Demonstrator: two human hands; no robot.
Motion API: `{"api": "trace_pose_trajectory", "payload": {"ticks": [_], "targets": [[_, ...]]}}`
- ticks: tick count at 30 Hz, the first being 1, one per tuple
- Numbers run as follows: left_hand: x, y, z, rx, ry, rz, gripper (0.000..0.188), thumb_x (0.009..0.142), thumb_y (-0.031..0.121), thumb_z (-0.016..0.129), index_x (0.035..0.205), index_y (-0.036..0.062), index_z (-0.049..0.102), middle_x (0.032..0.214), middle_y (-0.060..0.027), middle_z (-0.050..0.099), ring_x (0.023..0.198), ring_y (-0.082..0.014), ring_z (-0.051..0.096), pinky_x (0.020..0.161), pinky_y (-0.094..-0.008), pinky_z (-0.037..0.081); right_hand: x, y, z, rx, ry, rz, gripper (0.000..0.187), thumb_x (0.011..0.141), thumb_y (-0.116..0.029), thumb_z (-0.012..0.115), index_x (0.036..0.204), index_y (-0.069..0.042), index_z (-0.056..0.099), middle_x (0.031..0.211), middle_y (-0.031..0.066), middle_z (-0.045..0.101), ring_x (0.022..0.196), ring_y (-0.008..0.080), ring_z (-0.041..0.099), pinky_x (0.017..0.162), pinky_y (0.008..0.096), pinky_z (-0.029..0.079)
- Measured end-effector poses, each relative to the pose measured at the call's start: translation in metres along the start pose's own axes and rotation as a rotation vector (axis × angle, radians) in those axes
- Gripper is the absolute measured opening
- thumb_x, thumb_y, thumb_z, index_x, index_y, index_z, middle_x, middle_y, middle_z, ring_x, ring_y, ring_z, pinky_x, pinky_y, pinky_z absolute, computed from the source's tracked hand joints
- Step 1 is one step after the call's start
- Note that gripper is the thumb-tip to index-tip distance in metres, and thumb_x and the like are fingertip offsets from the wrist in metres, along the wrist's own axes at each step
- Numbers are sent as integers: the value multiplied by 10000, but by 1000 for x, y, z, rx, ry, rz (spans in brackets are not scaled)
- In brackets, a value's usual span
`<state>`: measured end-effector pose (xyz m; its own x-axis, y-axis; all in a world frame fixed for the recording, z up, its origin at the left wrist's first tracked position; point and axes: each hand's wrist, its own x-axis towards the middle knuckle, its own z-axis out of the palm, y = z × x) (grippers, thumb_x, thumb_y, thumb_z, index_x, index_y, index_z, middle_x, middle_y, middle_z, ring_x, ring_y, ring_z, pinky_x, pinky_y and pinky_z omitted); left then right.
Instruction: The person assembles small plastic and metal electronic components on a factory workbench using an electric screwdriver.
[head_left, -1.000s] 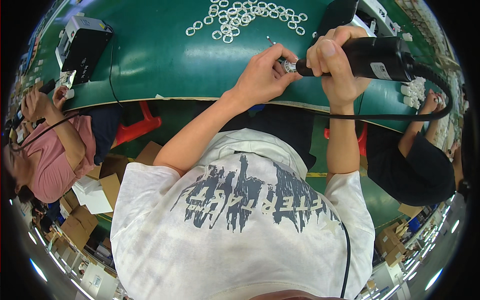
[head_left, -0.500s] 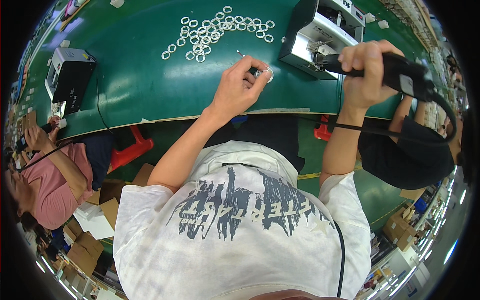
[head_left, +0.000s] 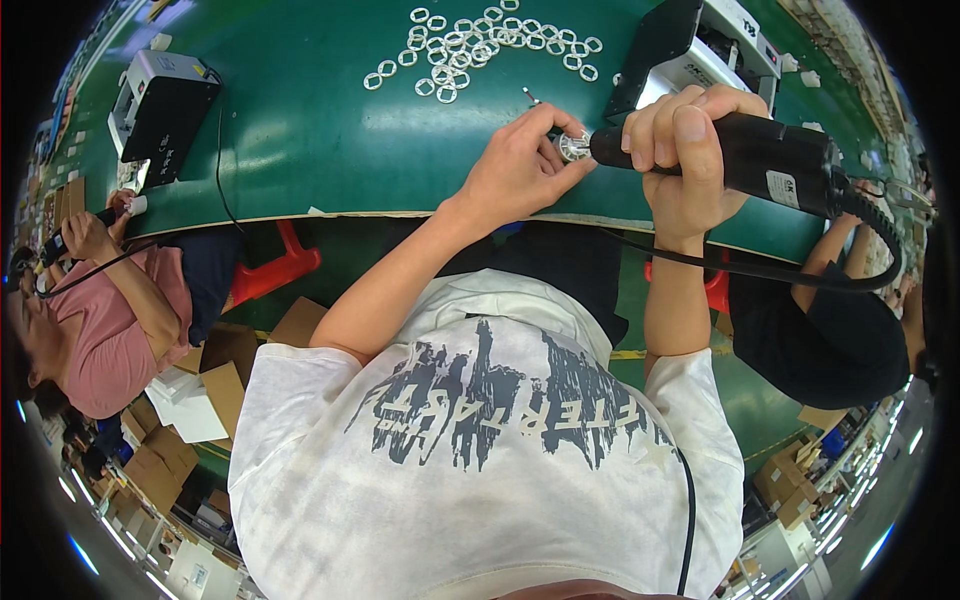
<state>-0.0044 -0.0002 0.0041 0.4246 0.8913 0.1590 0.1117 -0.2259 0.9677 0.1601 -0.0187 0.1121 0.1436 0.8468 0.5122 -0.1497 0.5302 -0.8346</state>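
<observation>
Black driver (head_left: 755, 162) moved in toward left fingers (head_left: 551, 117), tip at white part (head_left: 571, 149) pinched between them, apparently for steadiness. Right fingers (head_left: 692, 138) wrapped driver body, presumably for aim. White rings (head_left: 481, 52) lay beyond left fingers.

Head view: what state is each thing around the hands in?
Small white round part: pinched in the left hand.
Black cylindrical handheld tool: gripped in the right hand, nose toward the part; running or not, unclear.
Black cable: bent in a curve.
White rings with square holes: loose on the green tabletop, some overlapping.
Black-and-silver boxy machine at right: standing on the tabletop; power state unclear.
</observation>
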Motion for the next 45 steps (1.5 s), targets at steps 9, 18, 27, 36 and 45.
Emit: {"api": "trace_pose_trajectory", "payload": {"ticks": [9, 18, 27, 36, 45], "targets": [[-1, 3, -3, 28, -20, -22, 368, 891, 151, 917, 1128, 17, 670, 1018, -68, 771, 716, -129, 747, 657, -278, 617, 3, 9, 0, -8, -55, 28, 117, 1077, -66, 620, 1123, -57, 512, 695, 44, 491, 556, 159, 509, 594, 388, 531], [-3, 7, -1, 16, -36, -52, 408, 867, 148, 931, 1139, 19, 655, 981, -117, 721, 699, -183, 736, 655, -331, 607, -5, 23, 4, 42, -54, -31, 241, 938, 102, 785, 1057, 14, 594, 808, 76, 650, 593, 99, 606, 556, 257, 527], [5, 10, -10, 35, -2, -37, 400, 863, 160, 943, 1117, 23, 666, 977, -115, 718, 668, -181, 710, 639, -331, 583, 13, 28, 4, 127, -163, 158, 272, 921, 116, 800, 1090, 5, 618, 898, 38, 640, 780, 89, 631, 679, 234, 494], [-3, -4, 5, -24, 48, 136, 314, 840, 128, 901, 1054, 67, 680, 945, -90, 655, 748, -227, 715, 694, -391, 575, -23, 33, -47, 57, 99, 99, 197, 1004, -17, 612, 1168, -18, 504, 803, 45, 481, 624, 149, 475, 598, 315, 446], [-8, 4, 1, -156, 55, 96, 392, 887, 143, 883, 1152, 47, 611, 836, -71, 689, 634, -176, 690, 607, -350, 534, -31, 10, -47, -713, 186, -160, 476, 1062, 40, 642, 1472, 147, 425, 1322, 237, 622, 1195, 354, 683, 1090, 484, 540]]}}
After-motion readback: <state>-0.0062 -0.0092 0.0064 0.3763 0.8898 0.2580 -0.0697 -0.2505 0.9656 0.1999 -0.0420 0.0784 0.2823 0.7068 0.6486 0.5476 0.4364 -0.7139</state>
